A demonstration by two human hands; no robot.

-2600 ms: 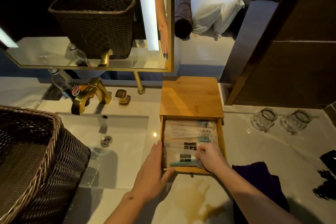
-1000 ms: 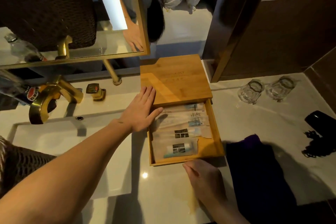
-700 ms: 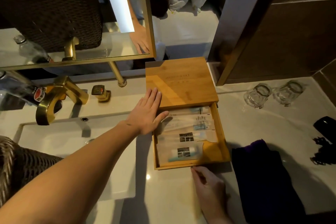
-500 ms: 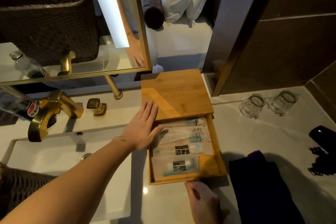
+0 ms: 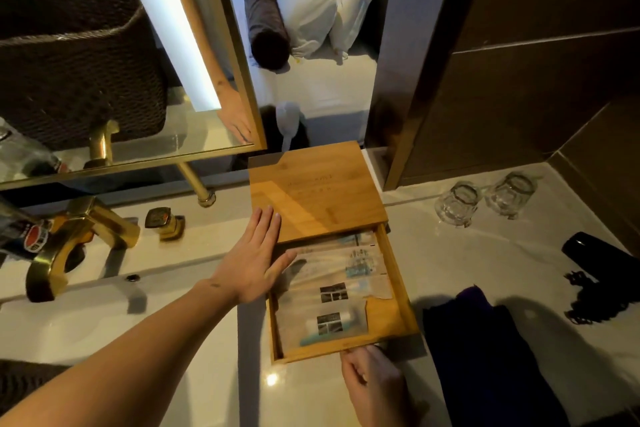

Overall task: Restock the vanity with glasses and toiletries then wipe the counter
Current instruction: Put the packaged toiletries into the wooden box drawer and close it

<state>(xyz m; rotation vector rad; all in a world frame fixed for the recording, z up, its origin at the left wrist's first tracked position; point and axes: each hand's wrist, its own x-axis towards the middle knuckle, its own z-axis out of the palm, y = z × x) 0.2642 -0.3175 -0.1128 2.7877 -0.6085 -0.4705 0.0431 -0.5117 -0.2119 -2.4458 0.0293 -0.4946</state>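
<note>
A bamboo amenity box (image 5: 317,194) stands on the pale counter (image 5: 467,260) right of the sink. Its drawer (image 5: 398,291) is pulled out toward me and holds several clear toiletry packets (image 5: 329,288). My left hand (image 5: 254,258) lies flat with fingers spread against the box's front left corner. My right hand (image 5: 374,385) is at the drawer's front edge, fingers curled at a small knob there; the grip itself is hidden. Two upturned glasses (image 5: 457,204) (image 5: 512,194) sit at the back right. A dark purple cloth (image 5: 485,357) lies on the counter to the right of the drawer.
The white sink basin (image 5: 104,315) with a gold faucet (image 5: 69,239) is on the left, a plastic bottle (image 5: 20,236) behind it. A wicker basket's rim (image 5: 24,381) shows at lower left. A black device with a coiled cord (image 5: 599,263) lies far right. A mirror (image 5: 121,62) hangs behind.
My left hand went from the drawer's side to the box's corner. My right hand left the packets and came to the drawer's front edge. The view has shifted slightly.
</note>
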